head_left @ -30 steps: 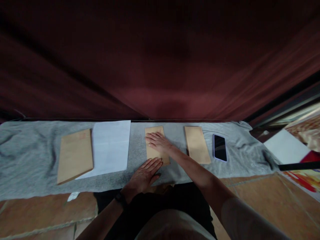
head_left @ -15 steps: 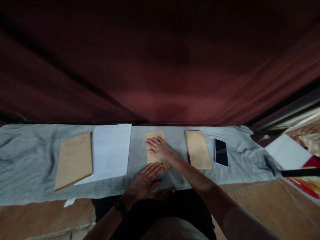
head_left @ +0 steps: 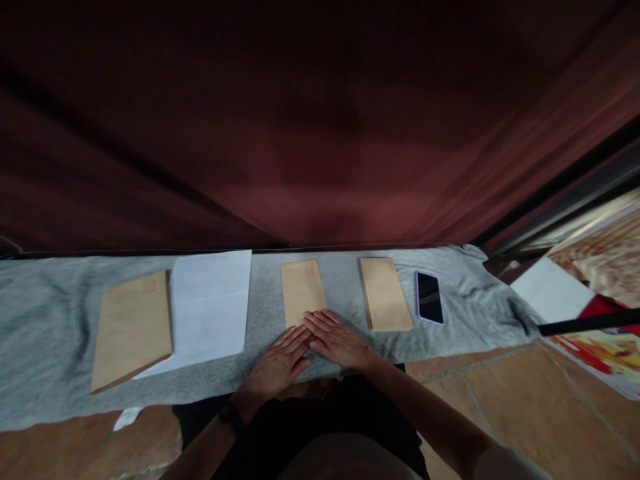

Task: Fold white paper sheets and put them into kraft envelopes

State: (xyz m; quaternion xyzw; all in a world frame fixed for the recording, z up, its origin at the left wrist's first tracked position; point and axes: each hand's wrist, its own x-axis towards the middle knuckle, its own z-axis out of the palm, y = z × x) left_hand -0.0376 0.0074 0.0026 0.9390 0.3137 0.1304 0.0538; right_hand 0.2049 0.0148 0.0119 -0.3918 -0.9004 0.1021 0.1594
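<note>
Both hands are lying flat, palms down, in the lower centre of the frame. The left hand is angling up to the right and its grip is released: fingers straight and together, clasping nothing. The right hand is angling up to the left, its grip likewise released with the fingers spread flat. The fingertips of the two hands are meeting at the near end of a narrow tan paper envelope, covering its bottom edge and pressing on it. That envelope is lying flat and upright in the centre of a wrinkled grey fabric cloth, which is stretching across the middle of the frame over a terracotta tile floor. A black wristband is sitting on the left wrist. Just right of centre a second narrow tan envelope is lying flat, apart from the first, with a dark-screened smartphone in a pale case just beside it on the right. Left of centre a white paper sheet is lying flat, and a large tan paper envelope is overlapping its left edge. A small white paper scrap is showing at the cloth's lower edge, lower left. A dark red curtain is filling the upper half of the frame. At the right edge another white sheet is lying near a black bar.
</note>
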